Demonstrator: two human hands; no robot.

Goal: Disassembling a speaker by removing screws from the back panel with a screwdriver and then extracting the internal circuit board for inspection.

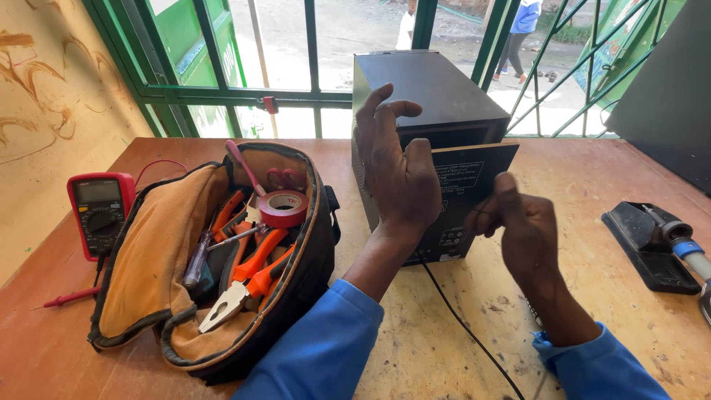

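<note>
**Black speaker cabinet (429, 89): rear panel under my two hands**

The speaker cabinet is standing upright near the far edge of the wooden workbench (444, 326), in front of the green window grille (244, 92). Its black rear panel (463, 200) is tilting away from the box, leaving a dark gap at the top. I am resting my left hand (400, 174) against the cabinet's near side, fingers spread apart and slightly curled, the thumb lying along the panel's left edge. I am bringing my right hand (518, 222) to the panel's right edge, fingers bunched together; whether they are pinching the panel or something small I cannot tell. A black power cord (466, 330) is running from the cabinet's base toward me across the bench.

To the left, an open tool bag (148, 274) is holding orange-handled pliers (244, 285), screwdrivers and a roll of red tape (283, 208). A red multimeter (100, 211) is lying just beside the bag. A soldering iron stand (648, 244) is sitting well apart, on the right.
</note>
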